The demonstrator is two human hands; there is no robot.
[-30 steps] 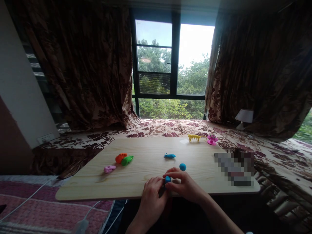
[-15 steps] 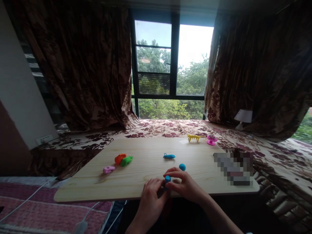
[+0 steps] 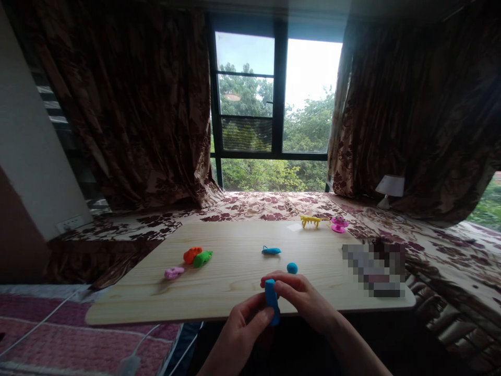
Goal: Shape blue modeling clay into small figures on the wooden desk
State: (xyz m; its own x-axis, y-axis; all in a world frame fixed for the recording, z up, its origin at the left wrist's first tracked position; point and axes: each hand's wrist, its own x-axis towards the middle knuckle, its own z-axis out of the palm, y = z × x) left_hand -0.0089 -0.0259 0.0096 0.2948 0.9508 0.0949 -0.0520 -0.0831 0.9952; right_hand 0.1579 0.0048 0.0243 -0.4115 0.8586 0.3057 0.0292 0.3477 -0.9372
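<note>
The grip is two-handed: the left hand (image 3: 243, 326) has its thumb and fingers closed on the lower part of a blue block (image 3: 271, 303), and the right hand (image 3: 309, 300) is closed about its upper end, though the dim light and overlapping fingers make the far-side contact hard to read. The block stands nearly upright, slightly tilted, at the near edge of the bench (image 3: 230, 292), held up by the hands.

The step in hand looks to be handling or shaping this piece between both sets of fingers. The next move seems to call for a steady left hold low down while the right fingers adjust the top, without squashing it if it is soft.

Just beyond the right hand sits a blue ball (image 3: 291, 268), with a looped blue piece (image 3: 271, 250) farther off. To the left, an orange figure (image 3: 192, 255) and a green figure (image 3: 203, 258) lie against each other in this view, a pink figure (image 3: 174, 273) near them. At the far side stand a yellow figure (image 3: 310, 222) and a magenta piece (image 3: 340, 224).
</note>
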